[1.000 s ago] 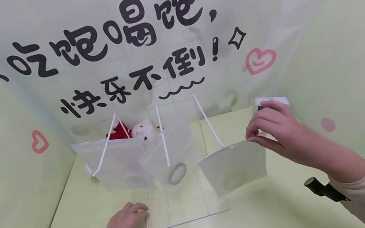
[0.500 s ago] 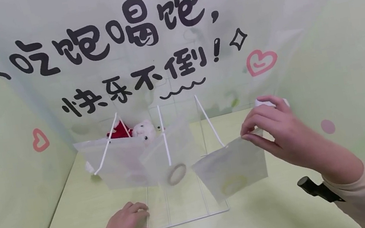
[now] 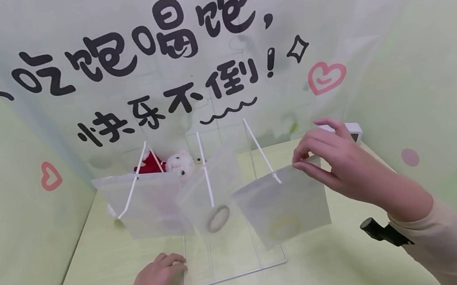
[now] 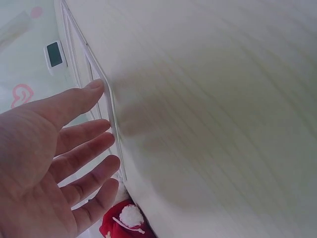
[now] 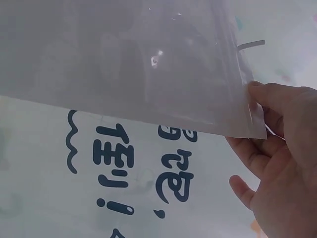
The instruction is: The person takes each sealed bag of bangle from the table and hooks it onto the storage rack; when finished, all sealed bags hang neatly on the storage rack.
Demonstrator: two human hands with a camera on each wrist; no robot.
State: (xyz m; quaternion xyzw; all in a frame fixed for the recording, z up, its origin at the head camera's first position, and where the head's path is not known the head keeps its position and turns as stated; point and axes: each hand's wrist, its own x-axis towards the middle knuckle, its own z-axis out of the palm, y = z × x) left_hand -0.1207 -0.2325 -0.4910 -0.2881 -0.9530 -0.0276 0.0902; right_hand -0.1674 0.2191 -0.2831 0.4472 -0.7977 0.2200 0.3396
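A white wire rack (image 3: 238, 276) stands on the table, with several prongs slanting toward me. My right hand (image 3: 340, 157) pinches the top right corner of a translucent zip bag (image 3: 305, 200); a yellowish ring (image 3: 284, 228) shows inside it. The right prong (image 3: 263, 154) overlaps this bag's top edge, its tip in front. In the right wrist view, thumb and fingers hold the bag's corner (image 5: 255, 126). My left hand (image 3: 154, 284) rests at the rack base's left side, relaxed fingertips touching the wire (image 4: 113, 116).
Two more translucent bags hang on the rack: a left bag (image 3: 151, 209) and a middle bag (image 3: 213, 185) with a ring (image 3: 218, 219) in it. Behind stand a plush toy (image 3: 180, 164) in red and a white device (image 3: 354, 130). A printed curtain (image 3: 199, 12) closes the back.
My right hand has moved left, carrying the bag with it. The right prong's tip now lies over the bag's front. The left hand has stayed put.
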